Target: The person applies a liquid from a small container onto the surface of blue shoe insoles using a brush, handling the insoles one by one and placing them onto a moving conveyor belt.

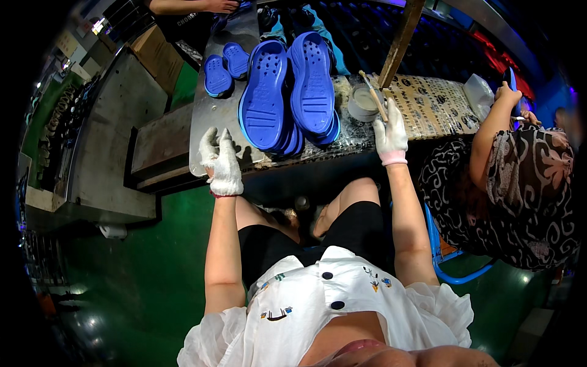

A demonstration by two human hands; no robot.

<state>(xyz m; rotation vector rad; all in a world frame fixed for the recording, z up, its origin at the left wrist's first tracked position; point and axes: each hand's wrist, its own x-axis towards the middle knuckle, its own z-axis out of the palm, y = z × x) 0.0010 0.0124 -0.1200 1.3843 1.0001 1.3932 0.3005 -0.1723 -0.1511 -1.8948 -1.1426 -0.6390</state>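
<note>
My right hand (pixel 391 131), in a white glove with a pink cuff, grips a thin wooden-handled brush (pixel 374 96) by its lower end. The brush slants up past a round whitish tub (pixel 363 103). What is in the tub I cannot make out. My left hand (pixel 222 162), also gloved, is over the table's front left corner, fingers apart and nothing in them. Between my hands are two stacks of large blue shoe soles, a left stack (pixel 264 95) and a right stack (pixel 313 82), both with holes toward the far end. Two small blue soles (pixel 217 76) lie farther left.
The metal worktable (pixel 205 119) has brown printed covering (pixel 422 104) on its right. A wooden post (pixel 402 43) rises behind the tub. At right, a seated person (pixel 501 183) holds a blue piece; another person's arm (pixel 189 6) reaches in at far left. A cardboard box (pixel 156 58) stands left.
</note>
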